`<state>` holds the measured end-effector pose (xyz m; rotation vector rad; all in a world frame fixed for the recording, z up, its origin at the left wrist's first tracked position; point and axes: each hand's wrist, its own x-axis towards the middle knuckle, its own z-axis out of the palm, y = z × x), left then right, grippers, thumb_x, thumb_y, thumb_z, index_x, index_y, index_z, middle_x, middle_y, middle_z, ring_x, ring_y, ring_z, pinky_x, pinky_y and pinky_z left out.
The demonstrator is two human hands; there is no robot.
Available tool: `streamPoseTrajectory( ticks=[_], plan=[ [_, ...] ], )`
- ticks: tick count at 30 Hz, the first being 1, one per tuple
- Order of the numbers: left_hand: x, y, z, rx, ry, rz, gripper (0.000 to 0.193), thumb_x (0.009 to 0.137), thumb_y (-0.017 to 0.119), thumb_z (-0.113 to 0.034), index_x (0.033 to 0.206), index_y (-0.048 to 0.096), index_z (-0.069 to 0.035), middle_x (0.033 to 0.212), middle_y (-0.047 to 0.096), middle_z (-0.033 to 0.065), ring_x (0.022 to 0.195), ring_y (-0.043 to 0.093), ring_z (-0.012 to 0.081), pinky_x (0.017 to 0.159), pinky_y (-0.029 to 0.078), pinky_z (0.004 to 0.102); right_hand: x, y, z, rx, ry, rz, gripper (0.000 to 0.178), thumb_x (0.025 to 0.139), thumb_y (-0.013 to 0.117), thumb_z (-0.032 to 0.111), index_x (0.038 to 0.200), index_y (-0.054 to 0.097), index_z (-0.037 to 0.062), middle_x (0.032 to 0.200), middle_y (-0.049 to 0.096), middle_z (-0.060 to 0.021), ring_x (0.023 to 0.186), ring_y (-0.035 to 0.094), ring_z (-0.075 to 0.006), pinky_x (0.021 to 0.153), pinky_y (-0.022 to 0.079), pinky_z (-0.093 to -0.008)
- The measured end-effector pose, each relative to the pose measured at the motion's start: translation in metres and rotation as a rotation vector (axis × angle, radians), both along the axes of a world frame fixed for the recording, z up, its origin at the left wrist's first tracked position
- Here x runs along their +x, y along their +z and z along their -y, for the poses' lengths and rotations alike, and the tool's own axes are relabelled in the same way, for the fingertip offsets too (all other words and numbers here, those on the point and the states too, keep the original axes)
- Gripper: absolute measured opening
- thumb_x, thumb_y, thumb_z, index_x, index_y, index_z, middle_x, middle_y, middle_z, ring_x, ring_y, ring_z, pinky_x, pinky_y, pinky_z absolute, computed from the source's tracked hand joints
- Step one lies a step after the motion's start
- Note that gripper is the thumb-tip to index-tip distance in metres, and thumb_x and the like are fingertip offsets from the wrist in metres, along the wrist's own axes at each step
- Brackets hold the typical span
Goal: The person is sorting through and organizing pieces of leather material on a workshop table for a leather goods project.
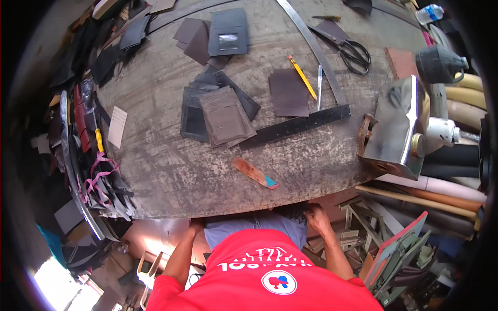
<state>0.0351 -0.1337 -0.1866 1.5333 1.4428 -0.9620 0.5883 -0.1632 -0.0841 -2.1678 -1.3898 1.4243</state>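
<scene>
My left hand (196,225) is at the table's front edge beside my lap, its fingers mostly hidden below the tabletop. On the other side of my lap, my right hand (318,218) is closed with curled fingers just under the same edge. Beside it a dark patch of material (293,211) shows; whether the hand grips it I cannot tell. Nearest on the worn tabletop (171,181) lies a flat tan strip with a teal tip (255,173). Beyond it are brown leather pieces (225,116) overlapping black ones (193,116), and a black straight bar (298,127).
Farther back lie a yellow pencil (302,78), brown rectangles (288,98), a metal ruler (314,46), black-handled scissors (355,54) and dark panels (228,31). A metal can (397,127) stands at the right edge, near rolled materials (451,192). Scraps and ribbons (98,171) crowd the left edge.
</scene>
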Motion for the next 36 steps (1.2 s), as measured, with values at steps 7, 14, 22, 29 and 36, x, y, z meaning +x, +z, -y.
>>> streamPoseTrajectory(
  ticks=[7,14,22,29,36],
  plan=[
    [0.009,-0.056,-0.013,-0.057,0.062,0.020,0.031,0.098,0.043,-0.019,0.103,0.068,-0.002,0.115,0.068,0.0250,0.105,0.064,0.0461,0.088,0.053,0.0536,-0.058,-0.078,-0.020,0.338,0.158,0.307,0.033,0.088,0.063,0.025,0.110,0.069,0.0013,0.117,0.067,-0.0235,0.108,0.063,-0.0407,0.093,0.052,-0.0469],
    [0.046,-0.060,0.007,-0.050,0.145,0.051,0.031,0.098,0.044,-0.019,0.103,0.069,-0.002,0.117,0.067,0.0241,0.107,0.064,0.0443,0.090,0.052,0.0533,-0.131,-0.107,-0.053,0.454,0.357,0.286,0.033,0.089,0.062,0.025,0.112,0.068,0.0021,0.117,0.067,-0.0225,0.109,0.064,-0.0397,0.093,0.051,-0.0469],
    [0.074,-0.046,0.031,-0.069,0.237,0.091,0.031,0.098,0.044,-0.020,0.103,0.069,-0.003,0.120,0.067,0.0230,0.111,0.063,0.0423,0.093,0.051,0.0530,-0.087,-0.086,-0.026,0.299,0.451,0.275,0.033,0.090,0.060,0.025,0.114,0.068,0.0031,0.119,0.067,-0.0219,0.111,0.064,-0.0391,0.095,0.050,-0.0469],
    [0.091,-0.031,0.042,-0.044,0.256,0.120,0.031,0.098,0.045,-0.021,0.103,0.070,-0.004,0.123,0.066,0.0220,0.113,0.062,0.0405,0.095,0.050,0.0528,-0.091,-0.097,-0.041,0.312,0.474,0.282,0.034,0.091,0.059,0.025,0.116,0.067,0.0039,0.121,0.067,-0.0214,0.112,0.063,-0.0385,0.097,0.050,-0.0470],
    [0.085,-0.051,0.037,0.037,0.209,0.156,0.030,0.098,0.045,-0.022,0.103,0.070,-0.004,0.125,0.065,0.0211,0.116,0.062,0.0387,0.097,0.049,0.0525,-0.103,-0.122,-0.050,0.430,0.472,0.266,0.034,0.092,0.058,0.025,0.119,0.066,0.0047,0.122,0.067,-0.0209,0.114,0.063,-0.0380,0.098,0.049,-0.0471]
  ],
)
